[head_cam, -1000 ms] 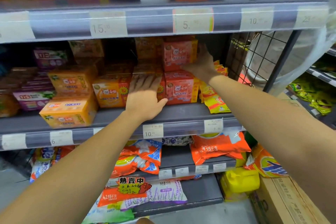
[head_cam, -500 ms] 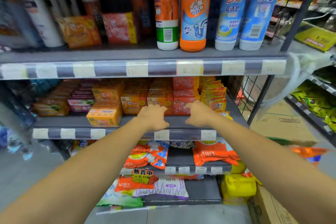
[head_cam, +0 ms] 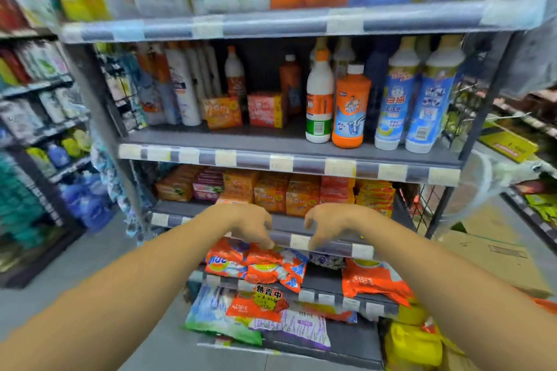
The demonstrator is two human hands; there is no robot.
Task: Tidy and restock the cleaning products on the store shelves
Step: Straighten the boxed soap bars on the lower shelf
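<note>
done: soap boxes [head_cam: 289, 193] stacked fairly neatly, 12 o'clock of hands | left hand [head_cam: 250, 224], right hand [head_cam: 327, 224] empty, fingers loosely curled | left: detergent bags [head_cam: 265, 265] jumbled, 6 o'clock

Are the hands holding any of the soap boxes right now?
No. The left hand and right hand are both empty, fingers curled loosely in front of the shelf edge, below the soap boxes.
</note>
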